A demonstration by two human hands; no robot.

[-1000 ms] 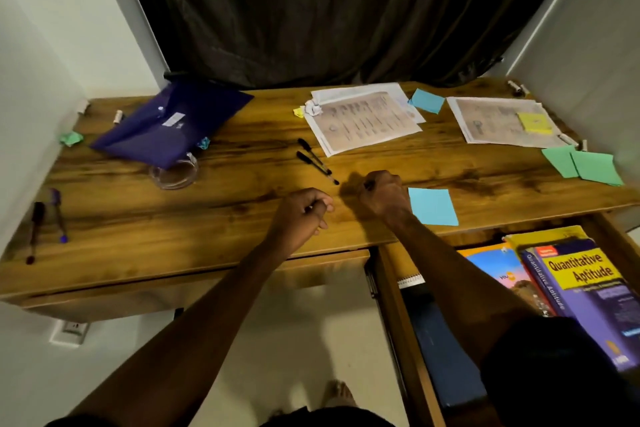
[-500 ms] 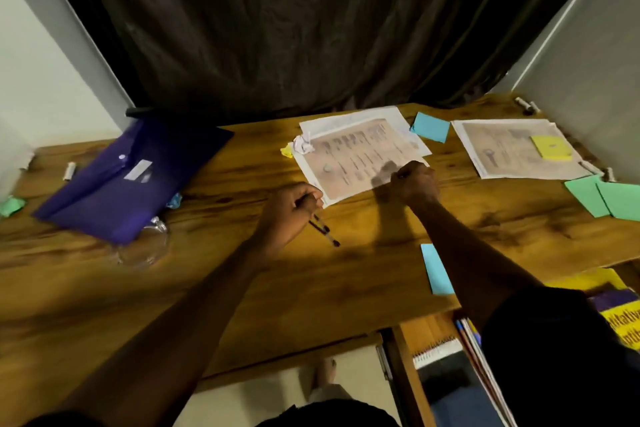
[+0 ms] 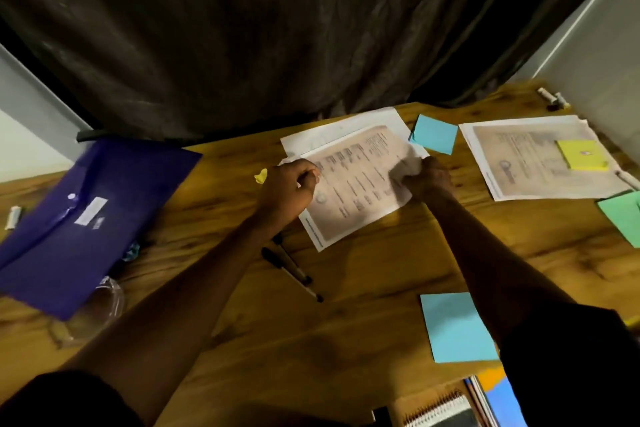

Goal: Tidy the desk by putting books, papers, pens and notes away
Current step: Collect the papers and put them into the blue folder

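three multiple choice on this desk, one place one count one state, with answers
1. The yellow sticky pad lies: A on the purple folder; B on the right-hand printed sheet; C in the drawer.
2. Count of flat blue notes on the desk: A one; B two; C four.
3. The right hand: A lies flat; B holds a pen; C pinches the middle sheet.
Answers: B, it sits on that sheet; B, one by the curtain, one near the front edge; C, fingers curl on its right edge.
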